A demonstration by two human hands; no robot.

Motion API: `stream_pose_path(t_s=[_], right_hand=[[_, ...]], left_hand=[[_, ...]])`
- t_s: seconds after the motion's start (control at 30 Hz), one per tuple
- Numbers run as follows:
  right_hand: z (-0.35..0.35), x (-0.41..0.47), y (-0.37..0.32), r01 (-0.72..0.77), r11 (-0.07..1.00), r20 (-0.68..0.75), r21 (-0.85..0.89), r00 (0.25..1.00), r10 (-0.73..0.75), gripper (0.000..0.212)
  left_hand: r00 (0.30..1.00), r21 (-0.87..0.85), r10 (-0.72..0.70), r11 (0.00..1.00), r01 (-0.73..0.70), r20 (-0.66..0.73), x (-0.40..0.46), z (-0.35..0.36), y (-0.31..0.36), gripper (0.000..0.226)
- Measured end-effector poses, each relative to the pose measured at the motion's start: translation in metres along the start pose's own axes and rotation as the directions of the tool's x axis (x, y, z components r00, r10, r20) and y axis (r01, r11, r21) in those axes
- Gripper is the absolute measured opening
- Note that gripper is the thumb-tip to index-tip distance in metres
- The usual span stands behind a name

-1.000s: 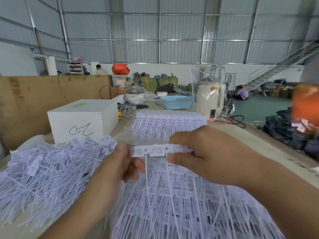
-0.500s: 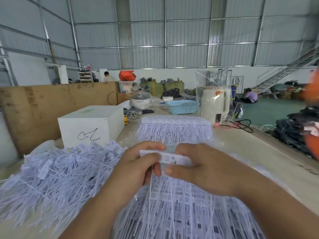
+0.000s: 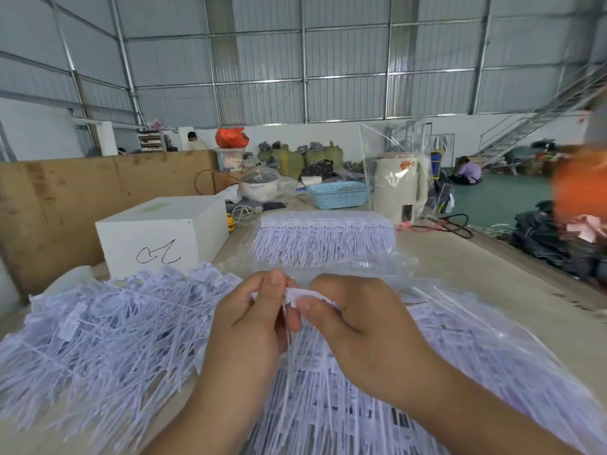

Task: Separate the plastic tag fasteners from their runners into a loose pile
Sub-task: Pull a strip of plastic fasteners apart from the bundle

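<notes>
Both the left hand [image 3: 253, 318] and right hand [image 3: 354, 326] pinch one white fastener strip [image 3: 303, 295] at centre, above the tabletop [image 3: 492, 290]. Loose pile [image 3: 98, 333] at 9 o'clock; blue basket [image 3: 338, 195] at 12, contents unclear.

— What do we see in the fasteners [image 3: 98, 339]?

— Thin white plastic, matt, in fine smooth strands. The strip [image 3: 308, 295] we pinch looks the same. The bundle [image 3: 323, 238] behind sits in clear glossy film.

— And the table [image 3: 492, 290]?

— We read it as smooth, matt beige board. The panel [image 3: 65, 198] at left is rough brown wood with stains.

— The rest?

— The box [image 3: 157, 231] is matt white, the basket [image 3: 338, 195] perforated blue plastic, the kettle [image 3: 399, 188] cream plastic under shiny wrap. The wall [image 3: 328, 77] is ribbed grey metal.
</notes>
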State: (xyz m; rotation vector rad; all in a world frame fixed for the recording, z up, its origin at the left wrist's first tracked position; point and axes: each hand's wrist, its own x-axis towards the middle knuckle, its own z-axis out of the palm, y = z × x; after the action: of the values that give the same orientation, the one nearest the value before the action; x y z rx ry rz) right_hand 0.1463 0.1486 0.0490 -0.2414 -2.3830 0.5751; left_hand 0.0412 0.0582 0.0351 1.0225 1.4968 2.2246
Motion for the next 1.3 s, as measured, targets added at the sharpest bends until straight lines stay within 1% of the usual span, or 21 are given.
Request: stream_pose_path(t_s=[0.03, 0.1, 0.13, 0.17, 0.2, 0.23, 0.3, 0.33, 0.37, 0.43, 0.5, 0.57, 0.63, 0.7, 0.73, 0.8, 0.87, 0.97, 1.07, 1.2, 1.3], right_hand=[[0.003, 0.0, 0.001, -0.005, 0.999, -0.05, 0.043, 0.999, 0.007, 0.03], [0.005, 0.003, 0.005, -0.038, 0.978, -0.151, 0.204, 0.986, 0.07, 0.036], [0.002, 0.004, 0.008, -0.053, 0.952, -0.161, 0.3, 0.981, 0.105, 0.038], [-0.002, 0.004, 0.01, -0.058, 0.924, -0.129, 0.377, 0.985, 0.114, 0.039], [-0.006, 0.003, 0.012, -0.049, 0.907, -0.071, 0.418, 0.994, 0.087, 0.037], [-0.009, 0.0, 0.014, -0.035, 0.901, -0.005, 0.433, 0.999, 0.041, 0.032], [-0.01, -0.005, 0.015, -0.051, 0.89, 0.12, 0.453, 0.993, -0.005, 0.016], [-0.009, -0.008, 0.015, -0.066, 0.876, 0.154, 0.478, 0.988, -0.01, 0.018], [-0.007, -0.01, 0.015, -0.062, 0.858, 0.159, 0.511, 0.987, -0.023, 0.022], [-0.004, -0.013, 0.016, -0.051, 0.813, 0.14, 0.581, 0.989, -0.038, 0.025], [-0.004, -0.015, 0.017, -0.061, 0.794, 0.135, 0.605, 0.99, -0.028, 0.027], [-0.003, -0.016, 0.02, -0.076, 0.813, 0.129, 0.577, 0.992, 0.001, 0.027], [-0.001, -0.016, 0.023, -0.094, 0.876, 0.124, 0.474, 0.991, 0.039, 0.025], [0.001, -0.016, 0.024, -0.112, 0.89, 0.166, 0.442, 0.985, 0.041, 0.028], [0.001, -0.016, 0.024, -0.121, 0.881, 0.193, 0.457, 0.981, 0.035, 0.032], [-0.003, -0.016, 0.025, -0.128, 0.861, 0.224, 0.492, 0.974, 0.017, 0.034], [-0.007, -0.017, 0.028, -0.119, 0.87, 0.224, 0.479, 0.975, 0.009, 0.026], [-0.008, -0.018, 0.034, -0.093, 0.907, 0.179, 0.41, 0.984, 0.02, 0.011], [-0.006, -0.021, 0.037, -0.058, 0.929, 0.103, 0.365, 0.994, 0.022, 0.006], [-0.004, -0.022, 0.04, -0.045, 0.959, 0.063, 0.279, 0.998, 0.028, 0.017], [-0.003, -0.018, 0.041, 0.013, 0.987, 0.1, 0.161, 0.995, -0.03, 0.029]], left_hand=[[0.998, -0.068, -0.048, 0.997, 0.046, -0.031, 0.0, 0.0, -0.001, 0.035], [0.981, -0.254, -0.185, 0.953, 0.163, -0.062, 0.002, -0.004, -0.002, 0.036], [0.97, -0.317, -0.236, 0.925, 0.208, -0.054, 0.004, -0.007, -0.003, 0.034], [0.965, -0.33, -0.259, 0.915, 0.232, -0.039, 0.006, -0.01, -0.004, 0.032], [0.965, -0.299, -0.26, 0.923, 0.241, -0.025, 0.007, -0.012, -0.005, 0.032], [0.97, -0.23, -0.241, 0.945, 0.231, -0.015, 0.008, -0.012, -0.006, 0.033], [0.982, -0.049, -0.187, 0.981, 0.188, 0.02, 0.006, -0.008, -0.009, 0.037], [0.983, 0.01, -0.173, 0.985, 0.173, 0.062, 0.003, -0.005, -0.01, 0.037], [0.979, 0.023, -0.167, 0.986, 0.166, 0.115, -0.001, -0.002, -0.01, 0.038], [0.963, -0.023, -0.157, 0.986, 0.166, 0.22, -0.005, 0.0, -0.009, 0.041], [0.945, -0.047, -0.113, 0.99, 0.134, 0.305, -0.007, -0.002, -0.01, 0.054], [0.93, 0.015, -0.089, 0.996, 0.09, 0.357, -0.007, -0.003, -0.011, 0.061], [0.932, 0.099, -0.102, 0.992, 0.072, 0.348, -0.006, -0.004, -0.012, 0.048], [0.93, 0.121, -0.168, 0.983, 0.136, 0.327, -0.004, -0.005, -0.015, 0.039], [0.927, 0.111, -0.212, 0.976, 0.186, 0.309, -0.002, -0.005, -0.016, 0.035], [0.929, 0.023, -0.272, 0.961, 0.275, 0.251, 0.001, -0.005, -0.016, 0.013], [0.935, -0.035, -0.272, 0.957, 0.287, 0.226, 0.002, -0.006, -0.015, 0.014], [0.936, 0.006, -0.242, 0.969, 0.249, 0.256, 0.0, -0.007, -0.014, 0.012], [0.942, 0.099, -0.185, 0.982, 0.163, 0.279, -0.003, -0.006, -0.015, 0.029], [0.961, 0.155, -0.142, 0.982, 0.106, 0.237, -0.003, -0.003, -0.017, 0.018], [0.971, 0.163, -0.124, 0.982, 0.091, 0.206, -0.002, -0.003, -0.018, 0.018]])
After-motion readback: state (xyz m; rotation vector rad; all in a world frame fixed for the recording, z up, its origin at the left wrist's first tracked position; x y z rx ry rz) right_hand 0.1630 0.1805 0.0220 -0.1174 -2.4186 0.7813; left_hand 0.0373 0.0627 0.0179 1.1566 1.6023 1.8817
